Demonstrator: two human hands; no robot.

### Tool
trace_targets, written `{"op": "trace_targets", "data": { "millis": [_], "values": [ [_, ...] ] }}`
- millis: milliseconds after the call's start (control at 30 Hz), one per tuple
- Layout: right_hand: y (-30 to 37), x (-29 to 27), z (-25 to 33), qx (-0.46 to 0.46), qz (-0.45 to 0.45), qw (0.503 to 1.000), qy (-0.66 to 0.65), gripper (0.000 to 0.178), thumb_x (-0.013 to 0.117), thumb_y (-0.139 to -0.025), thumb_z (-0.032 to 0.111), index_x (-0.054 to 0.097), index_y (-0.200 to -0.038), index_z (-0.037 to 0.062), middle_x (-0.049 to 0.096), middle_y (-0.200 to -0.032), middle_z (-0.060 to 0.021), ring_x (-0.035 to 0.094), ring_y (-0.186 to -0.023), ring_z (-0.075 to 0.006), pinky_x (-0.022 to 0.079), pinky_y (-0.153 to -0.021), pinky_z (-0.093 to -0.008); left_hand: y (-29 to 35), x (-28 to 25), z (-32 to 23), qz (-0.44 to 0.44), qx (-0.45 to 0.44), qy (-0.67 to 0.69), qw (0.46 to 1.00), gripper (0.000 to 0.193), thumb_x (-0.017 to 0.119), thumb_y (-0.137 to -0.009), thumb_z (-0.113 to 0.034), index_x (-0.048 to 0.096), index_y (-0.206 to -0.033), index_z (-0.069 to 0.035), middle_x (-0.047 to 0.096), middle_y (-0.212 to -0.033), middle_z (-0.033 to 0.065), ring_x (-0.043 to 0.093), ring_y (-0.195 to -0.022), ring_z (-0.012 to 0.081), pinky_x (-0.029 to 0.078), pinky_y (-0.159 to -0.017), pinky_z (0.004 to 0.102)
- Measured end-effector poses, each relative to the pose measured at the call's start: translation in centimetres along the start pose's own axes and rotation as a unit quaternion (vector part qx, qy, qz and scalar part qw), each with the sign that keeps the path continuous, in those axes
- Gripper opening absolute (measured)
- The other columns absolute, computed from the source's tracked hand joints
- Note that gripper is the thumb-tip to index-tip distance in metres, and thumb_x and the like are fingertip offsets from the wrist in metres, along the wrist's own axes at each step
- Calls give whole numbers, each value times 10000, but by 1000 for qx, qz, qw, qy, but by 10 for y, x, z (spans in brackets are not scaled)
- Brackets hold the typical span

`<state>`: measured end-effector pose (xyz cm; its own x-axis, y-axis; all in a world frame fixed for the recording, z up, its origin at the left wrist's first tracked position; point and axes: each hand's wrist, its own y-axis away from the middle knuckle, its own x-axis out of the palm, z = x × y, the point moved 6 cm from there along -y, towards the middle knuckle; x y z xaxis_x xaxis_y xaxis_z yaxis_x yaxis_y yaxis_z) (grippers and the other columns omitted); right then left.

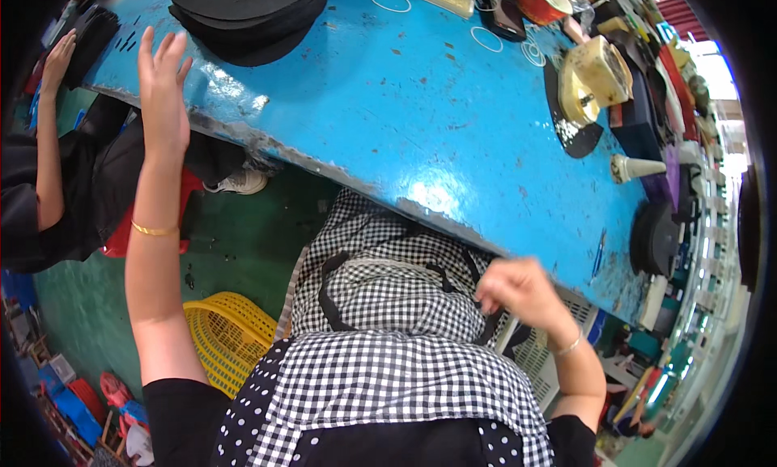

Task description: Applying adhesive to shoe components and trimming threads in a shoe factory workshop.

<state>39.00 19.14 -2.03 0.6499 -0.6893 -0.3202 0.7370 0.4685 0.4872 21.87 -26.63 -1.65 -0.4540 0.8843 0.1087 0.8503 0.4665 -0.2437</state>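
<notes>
Checked apron (396, 370), one, black and white, covers the person's lap. Right hand (524, 295): raised at the tabletop (380, 115) edge; fingers curled inward and blurred, so whether they grip anything cannot be told. One pale slatted crate (530, 358) stands below it; contents unclear. One yellow basket (231, 337) sits on the green floor (231, 240), partly behind the left forearm; its mesh wall is visible inside and out.

Left hand (164, 103): raised near the tabletop's edge; fingers extended and spread slightly, gripping nothing. One stack of black round sheets (247, 14) lies on the tabletop just beyond this hand; the sheet count cannot be told. Three white ring marks (487, 38) lie farther right. One cream container (579, 87), contents unclear, stands on one black sheet (579, 147). At far left, one co-worker's hand (58, 58) is beside a black pile (91, 46).
</notes>
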Motion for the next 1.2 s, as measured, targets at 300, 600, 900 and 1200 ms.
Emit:
{"op": "trace_targets", "data": {
  "millis": [300,600,900,1200],
  "values": [
    [41,55,-28,-52,-149,934,320,254,686,-849,49,585,-1082,39,603,-956,-118,642,-913,-312,540,-751,-399,249,134,21,567,30,-41,822,222,685,-887,-70,698,-1103,-20,728,-891,80,701,-810,157,559,-747,294],
    [95,41,-35,-130,-241,962,3,104,617,-937,20,644,-1038,21,717,-954,-104,706,-840,-216,555,-767,-306,353,211,24,733,125,-88,663,454,715,-868,-343,650,-1205,-45,672,-1117,160,643,-1055,338,520,-912,446],
    [87,86,-45,-185,-185,916,305,386,572,-854,-18,622,-1236,-41,690,-1068,-227,673,-1004,-404,550,-903,-427,357,237,0,635,239,-221,701,162,664,-770,-189,706,-868,-66,701,-846,98,691,-797,309,552,-677,436],
    [10,101,-119,-221,-132,802,538,136,600,-812,105,690,-881,30,694,-873,-114,682,-768,-252,541,-643,-379,352,242,14,670,167,-116,714,161,651,-807,-71,685,-957,-27,677,-903,133,671,-838,322,541,-728,415]
  ]
}}
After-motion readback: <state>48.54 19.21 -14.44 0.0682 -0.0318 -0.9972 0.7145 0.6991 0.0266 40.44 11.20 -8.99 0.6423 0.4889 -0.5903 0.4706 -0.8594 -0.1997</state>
